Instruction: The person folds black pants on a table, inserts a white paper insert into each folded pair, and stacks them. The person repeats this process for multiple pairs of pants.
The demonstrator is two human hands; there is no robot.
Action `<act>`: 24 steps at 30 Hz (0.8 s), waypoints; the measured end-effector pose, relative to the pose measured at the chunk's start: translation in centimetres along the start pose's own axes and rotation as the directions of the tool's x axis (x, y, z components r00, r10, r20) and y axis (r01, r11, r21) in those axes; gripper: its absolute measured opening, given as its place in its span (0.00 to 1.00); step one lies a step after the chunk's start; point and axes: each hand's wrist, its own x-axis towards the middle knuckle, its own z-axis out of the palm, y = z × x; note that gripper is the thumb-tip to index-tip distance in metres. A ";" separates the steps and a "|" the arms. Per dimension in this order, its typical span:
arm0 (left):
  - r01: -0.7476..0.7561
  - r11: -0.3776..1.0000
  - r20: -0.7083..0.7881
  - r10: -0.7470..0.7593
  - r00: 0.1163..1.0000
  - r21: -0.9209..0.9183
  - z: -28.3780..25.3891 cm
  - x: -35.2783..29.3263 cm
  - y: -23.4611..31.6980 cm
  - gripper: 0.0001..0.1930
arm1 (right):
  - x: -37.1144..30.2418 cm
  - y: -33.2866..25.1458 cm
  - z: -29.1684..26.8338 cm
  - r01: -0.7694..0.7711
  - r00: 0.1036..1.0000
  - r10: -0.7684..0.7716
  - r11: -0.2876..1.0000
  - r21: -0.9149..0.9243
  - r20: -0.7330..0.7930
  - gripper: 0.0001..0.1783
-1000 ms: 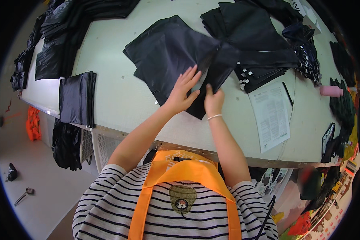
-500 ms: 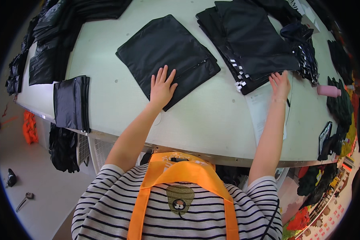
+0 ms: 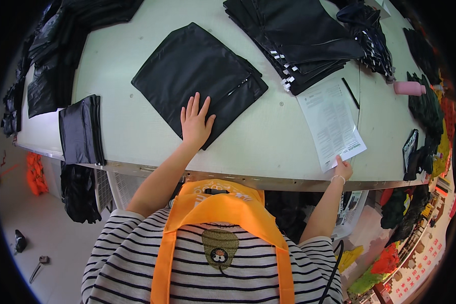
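Observation:
A folded black garment (image 3: 187,66) with a short shiny strip, perhaps a zip, lies in the middle of the pale table. My left hand (image 3: 196,126) rests flat on its lower left part, fingers spread. At the table's front edge on the right, my right hand (image 3: 342,168) pinches the near end of a white printed sheet (image 3: 332,119), which lies flat. A dark pen (image 3: 350,93) lies beside the sheet's far right edge. Beyond the sheet is a stack of black garments (image 3: 299,30) with white tags along its lower left side.
Black folded pieces (image 3: 81,133) lie at the left front edge, with larger black piles (image 3: 50,66) behind. At right are a bundle of dark tagged pieces (image 3: 367,35), a pink bottle (image 3: 409,88) and more dark cloth. A white crate (image 3: 353,218) stands below the table.
My right hand has left the lower edge of the tagged stack and come toward me to the sheet's near end. More of the sheet and pen shows. My left hand stays on the garment.

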 end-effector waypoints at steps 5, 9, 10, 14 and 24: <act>-0.023 0.992 -0.141 0.004 0.990 -0.127 -1.3 1.1 -1.2 0.19 | -0.3 -1.5 -4.5 0.270 0.960 -0.242 0.931 0.246 -0.139 0.17; -0.093 0.966 -0.224 0.038 0.974 -0.240 -0.8 1.9 -2.7 0.10 | -3.0 -2.6 -9.4 0.014 0.996 -0.088 0.421 0.907 0.025 0.14; -0.090 0.962 -0.206 0.036 0.978 -0.257 -0.8 1.9 -2.9 0.09 | -5.0 -3.9 -10.7 -0.041 0.983 -0.147 0.425 0.904 0.114 0.15; -0.111 0.942 -0.217 0.042 0.975 -0.316 -1.4 2.3 -2.8 0.06 | -7.9 -3.5 -7.8 -0.155 0.836 -0.298 0.677 0.719 0.461 0.17; -0.077 0.912 -0.225 -0.018 0.974 -0.404 -5.1 3.1 -2.3 0.07 | -15.4 -11.4 -1.1 -0.252 0.582 -0.436 0.706 0.662 0.686 0.15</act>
